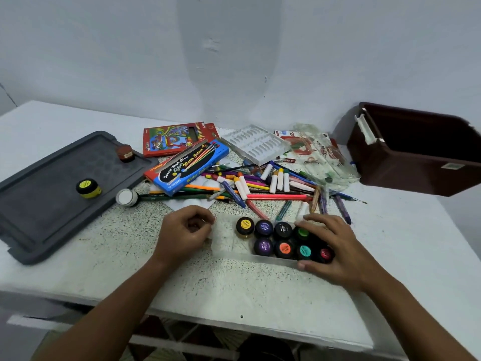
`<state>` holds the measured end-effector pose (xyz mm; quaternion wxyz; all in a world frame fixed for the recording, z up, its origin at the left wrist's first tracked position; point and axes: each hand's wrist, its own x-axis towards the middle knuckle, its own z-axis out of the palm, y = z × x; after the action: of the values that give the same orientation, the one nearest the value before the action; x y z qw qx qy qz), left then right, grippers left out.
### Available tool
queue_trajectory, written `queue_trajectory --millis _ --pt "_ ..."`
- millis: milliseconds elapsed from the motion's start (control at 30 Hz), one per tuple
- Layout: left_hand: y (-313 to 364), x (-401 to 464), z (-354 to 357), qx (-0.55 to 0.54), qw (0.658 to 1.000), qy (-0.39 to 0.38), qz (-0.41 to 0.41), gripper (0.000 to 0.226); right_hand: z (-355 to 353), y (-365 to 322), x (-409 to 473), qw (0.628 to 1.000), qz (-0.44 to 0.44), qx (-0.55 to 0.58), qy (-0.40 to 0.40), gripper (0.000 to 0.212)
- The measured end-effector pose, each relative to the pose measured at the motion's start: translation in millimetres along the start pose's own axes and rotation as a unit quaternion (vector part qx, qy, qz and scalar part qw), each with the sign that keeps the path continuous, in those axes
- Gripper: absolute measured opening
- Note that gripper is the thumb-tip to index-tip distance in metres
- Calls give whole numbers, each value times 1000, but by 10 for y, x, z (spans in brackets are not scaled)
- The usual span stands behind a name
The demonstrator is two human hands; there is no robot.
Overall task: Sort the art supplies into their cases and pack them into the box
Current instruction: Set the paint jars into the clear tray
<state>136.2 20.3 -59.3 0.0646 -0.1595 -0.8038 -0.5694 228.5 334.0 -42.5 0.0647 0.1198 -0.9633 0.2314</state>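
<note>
The clear plastic case (229, 243) is lying on the desk (234, 282), near the front edge, and is being steadied at both ends. Eight small paint pots (283, 247) are being held in two rows within it; its left portion is standing unfilled. The right hand (335, 248) is being spread across the case's right end, its fingers (309, 220) wide and draped over the pots, the thumb pressed against the near wall. The left hand (184, 233) is being kept at the case's left end with fingers curled; whether anything is being pinched cannot be told.

Three pots are being left outside: a yellow pot (88, 188) and a brown pot (125, 153) on the grey lid (39, 204), and a white pot (126, 197) just beside it. The dark brown box (416, 157) is standing open at the far right.

Handling is being judged as follows: the case appears thin and flexible, the pots light, rigid and smooth-lidded. Each pot is best taken by its sides, the case by both ends.
</note>
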Motion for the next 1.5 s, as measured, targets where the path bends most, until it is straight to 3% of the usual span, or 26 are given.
queue_trajectory --millis 200,400,567,800,1067,1367,1500 --pt "-33 -13 17 97 986 97 92 15 126 109 -122 998 -14 46 50 74" --pt "-210 -36 -296 307 927 105 189 20 160 205 -42 999 -10 39 32 76" --pt "-317 71 -661 434 875 170 131 41 234 240 17 999 3 27 31 78" --pt "-444 146 -810 478 866 145 21 52 246 210 139 999 -25 0 33 76" --pt "-526 87 -752 420 898 125 42 33 251 241 155 999 -26 10 27 77" --pt "-437 37 -714 375 911 136 102 27 247 248 140 999 3 39 26 76" --pt "-205 65 -613 249 942 199 108 33 234 225 138 999 9 47 23 75"
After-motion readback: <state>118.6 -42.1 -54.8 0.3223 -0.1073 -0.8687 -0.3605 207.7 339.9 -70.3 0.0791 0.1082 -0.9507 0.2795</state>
